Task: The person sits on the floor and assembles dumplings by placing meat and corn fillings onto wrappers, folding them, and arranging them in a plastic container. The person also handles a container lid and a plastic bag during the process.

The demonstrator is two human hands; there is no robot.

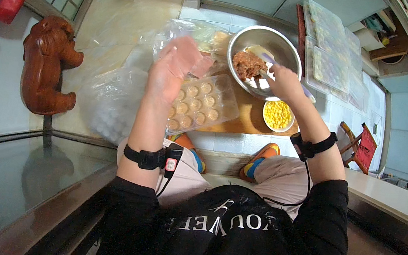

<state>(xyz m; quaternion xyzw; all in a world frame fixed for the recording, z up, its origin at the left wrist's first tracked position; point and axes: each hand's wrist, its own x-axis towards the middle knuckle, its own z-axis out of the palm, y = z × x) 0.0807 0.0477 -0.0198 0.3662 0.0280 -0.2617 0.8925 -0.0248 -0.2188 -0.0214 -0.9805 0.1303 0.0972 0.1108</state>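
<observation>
My right hand (284, 85) grips a small metal utensil (263, 73), whose end is in the brown minced filling (246, 65). The filling lies in a stainless steel bowl (298, 50). A purple-handled scraper (308, 93) leans across the bowl, passing by my right hand. My left hand (171, 68) is raised, palm turned up and blurred. Something flat and pinkish shows at its fingers, but I cannot tell whether that is a wrapper or the fingers themselves. Below it lies a clear plastic tray (228, 101) with round compartments. A white bowl of corn kernels (278, 115) stands near the steel bowl.
Lidded clear boxes (328, 39) of small pieces are stacked at the right. Plastic bags (112, 97) lie at the left, near a carved wooden animal figure (43, 66). A wooden board (245, 120) bears the bowls. A red folding stool (364, 149) stands far right.
</observation>
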